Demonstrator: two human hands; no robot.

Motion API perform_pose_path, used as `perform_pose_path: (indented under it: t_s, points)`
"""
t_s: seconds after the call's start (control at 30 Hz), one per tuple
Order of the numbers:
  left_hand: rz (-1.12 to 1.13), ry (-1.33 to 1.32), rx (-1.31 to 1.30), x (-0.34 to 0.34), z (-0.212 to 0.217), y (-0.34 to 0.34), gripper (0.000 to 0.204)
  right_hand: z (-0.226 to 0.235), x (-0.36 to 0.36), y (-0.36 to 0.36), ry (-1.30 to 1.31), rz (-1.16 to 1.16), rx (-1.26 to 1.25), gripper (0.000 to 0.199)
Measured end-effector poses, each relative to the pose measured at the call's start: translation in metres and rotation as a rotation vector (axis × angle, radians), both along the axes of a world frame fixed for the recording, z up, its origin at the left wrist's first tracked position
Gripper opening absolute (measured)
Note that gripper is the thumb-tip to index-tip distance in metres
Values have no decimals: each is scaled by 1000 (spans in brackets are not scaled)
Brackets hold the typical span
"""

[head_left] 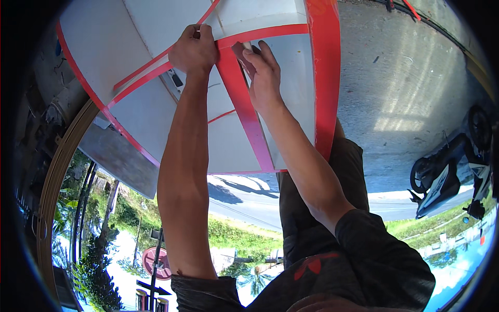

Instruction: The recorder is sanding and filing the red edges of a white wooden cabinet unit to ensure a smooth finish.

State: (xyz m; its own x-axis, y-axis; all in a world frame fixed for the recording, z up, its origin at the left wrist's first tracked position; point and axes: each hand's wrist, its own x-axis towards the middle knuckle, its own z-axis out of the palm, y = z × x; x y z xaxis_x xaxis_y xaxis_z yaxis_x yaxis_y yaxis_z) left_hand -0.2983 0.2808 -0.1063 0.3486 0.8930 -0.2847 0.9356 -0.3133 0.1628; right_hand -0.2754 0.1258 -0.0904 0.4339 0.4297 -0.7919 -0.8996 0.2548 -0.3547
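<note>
Left-hand grip [194, 53]: fingers clamped together on the red strip [210, 11], upper centre of frame.
Right hand [266, 78] is beside the red divider [243, 106]; its hold cannot be told. Guide the strip straight, without twist.

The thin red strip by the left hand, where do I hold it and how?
Probably pinch the thin red strip just beyond the left hand, coming from below in the picture, thumb and finger across its width. It looks narrow, and there it slants away from the wider red edge.
</note>
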Motion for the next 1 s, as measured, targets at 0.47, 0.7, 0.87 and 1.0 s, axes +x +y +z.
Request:
perform_pose_path:
  t_s: [0.47,0.7,0.87,1.0]
  points:
    - [-68,-162,65,-3,-8,-4,32,8,10,-26,-85,168,-30,24]
    - [-99,-164,127,-1,-11,-1,33,-11,35,-7,-410,435,-167,24]
    - [-116,-94,79,2,-10,1,39,-11,17,-17,-483,336,-264,24]
    - [-149,45,7,6,-6,7,40,-9,-8,-19,-576,329,-276,43]
